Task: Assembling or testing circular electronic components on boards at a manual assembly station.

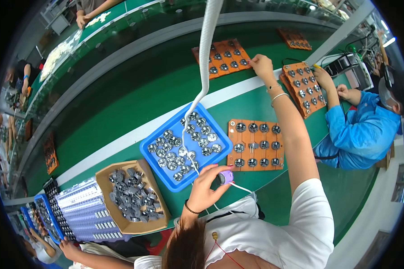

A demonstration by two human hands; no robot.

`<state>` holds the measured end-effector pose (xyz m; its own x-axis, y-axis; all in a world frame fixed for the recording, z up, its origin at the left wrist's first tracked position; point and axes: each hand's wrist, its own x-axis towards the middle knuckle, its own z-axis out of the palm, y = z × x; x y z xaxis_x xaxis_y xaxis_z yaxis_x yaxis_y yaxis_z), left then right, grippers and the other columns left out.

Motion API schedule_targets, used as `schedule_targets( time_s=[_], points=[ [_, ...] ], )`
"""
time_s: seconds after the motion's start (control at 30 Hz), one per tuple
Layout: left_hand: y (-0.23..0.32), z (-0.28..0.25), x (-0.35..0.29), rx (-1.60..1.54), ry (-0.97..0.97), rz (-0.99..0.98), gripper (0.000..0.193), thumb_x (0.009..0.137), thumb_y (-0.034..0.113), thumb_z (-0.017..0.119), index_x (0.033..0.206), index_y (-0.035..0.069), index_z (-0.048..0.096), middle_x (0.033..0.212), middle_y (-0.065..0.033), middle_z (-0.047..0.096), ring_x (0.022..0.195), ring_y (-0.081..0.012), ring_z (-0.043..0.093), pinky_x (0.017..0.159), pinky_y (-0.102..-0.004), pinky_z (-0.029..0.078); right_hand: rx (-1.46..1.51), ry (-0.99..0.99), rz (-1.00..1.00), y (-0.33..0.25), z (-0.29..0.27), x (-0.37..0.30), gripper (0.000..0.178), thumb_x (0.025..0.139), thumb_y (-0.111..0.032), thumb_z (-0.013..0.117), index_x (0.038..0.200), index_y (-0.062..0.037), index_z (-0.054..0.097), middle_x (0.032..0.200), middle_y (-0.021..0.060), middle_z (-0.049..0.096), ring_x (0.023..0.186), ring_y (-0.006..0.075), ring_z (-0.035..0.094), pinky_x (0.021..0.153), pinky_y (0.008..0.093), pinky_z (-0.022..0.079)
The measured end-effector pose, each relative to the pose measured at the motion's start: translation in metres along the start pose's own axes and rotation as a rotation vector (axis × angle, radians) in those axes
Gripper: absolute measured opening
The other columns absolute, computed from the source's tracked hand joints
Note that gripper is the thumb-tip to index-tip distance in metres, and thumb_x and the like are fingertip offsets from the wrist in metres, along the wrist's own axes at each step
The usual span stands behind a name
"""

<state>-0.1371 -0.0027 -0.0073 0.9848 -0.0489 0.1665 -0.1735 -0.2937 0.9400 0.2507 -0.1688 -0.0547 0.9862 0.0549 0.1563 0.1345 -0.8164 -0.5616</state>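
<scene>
My left hand (204, 193) is in the lower middle, beside the blue tray (149, 147). Its thumb and index finger close around a small purple-and-black object (226, 177) whose exact kind I cannot make out. My right hand (262, 68) reaches far forward, fingers closed on the right edge of an orange board (226, 57) bearing rows of round metallic parts. Beneath my right forearm lies a second orange board (256, 152) with similar parts. Several loose round, silvery parts (169, 147) sit in the blue tray.
A cardboard box (159, 188) of grey parts stands left of the tray. A white braided hose (205, 58) hangs down over the tray. At right, a co-worker in blue (357, 130) sits by stacked orange boards (304, 89). Another orange board (295, 39) lies on the green belt (121, 107).
</scene>
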Motion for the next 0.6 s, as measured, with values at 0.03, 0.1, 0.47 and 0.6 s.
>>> schedule_targets(
  time_s=[0.03, 0.1, 0.47, 0.6],
  points=[
    [-0.001, -0.001, -0.001, -0.001, -0.010, 0.003, 0.038, 0.069, 0.006, 0.070, 0.105, 0.003, 0.056, 0.105, -0.0071, 0.063, 0.099, -0.0246, 0.056, 0.092, -0.0351, 0.039, -0.021, 0.062, -0.074, -0.005, 0.003, -0.005, 0.018, 0.075, -0.019, 0.066, 0.075, -0.0016, 0.062, 0.076, 0.0164, 0.063, 0.076, 0.0339, 0.061, 0.069, 0.0373, 0.049],
    [-0.002, -0.004, -0.001, -0.003, 0.018, -0.023, 0.038, 0.069, 0.004, 0.070, 0.104, 0.003, 0.057, 0.105, -0.0079, 0.063, 0.098, -0.0248, 0.056, 0.089, -0.0344, 0.040, -0.007, 0.075, -0.103, -0.009, 0.004, -0.009, 0.017, 0.077, -0.017, 0.063, 0.073, -0.0008, 0.058, 0.074, 0.0184, 0.062, 0.075, 0.0361, 0.060, 0.068, 0.0395, 0.048],
    [-0.001, -0.014, -0.012, -0.019, 0.102, -0.082, 0.037, 0.068, 0.002, 0.069, 0.104, 0.004, 0.058, 0.102, -0.0084, 0.063, 0.094, -0.0220, 0.058, 0.083, -0.0309, 0.043, 0.929, -0.177, 0.308, -0.021, 0.002, -0.025, 0.024, 0.082, -0.022, 0.061, 0.092, -0.0016, 0.053, 0.087, 0.0105, 0.055, 0.073, 0.0214, 0.058, 0.069, 0.0335, 0.048],
    [0.001, -0.014, -0.019, 0.012, 0.128, -0.082, 0.036, 0.069, 0.001, 0.068, 0.103, 0.004, 0.057, 0.101, -0.0087, 0.063, 0.094, -0.0218, 0.058, 0.083, -0.0306, 0.043, 1.167, -0.405, 0.552, -0.044, -0.007, -0.033, 0.033, 0.083, -0.026, 0.060, 0.103, -0.0009, 0.054, 0.092, 0.0089, 0.054, 0.079, 0.0191, 0.056, 0.079, 0.0313, 0.048]
  ],
)
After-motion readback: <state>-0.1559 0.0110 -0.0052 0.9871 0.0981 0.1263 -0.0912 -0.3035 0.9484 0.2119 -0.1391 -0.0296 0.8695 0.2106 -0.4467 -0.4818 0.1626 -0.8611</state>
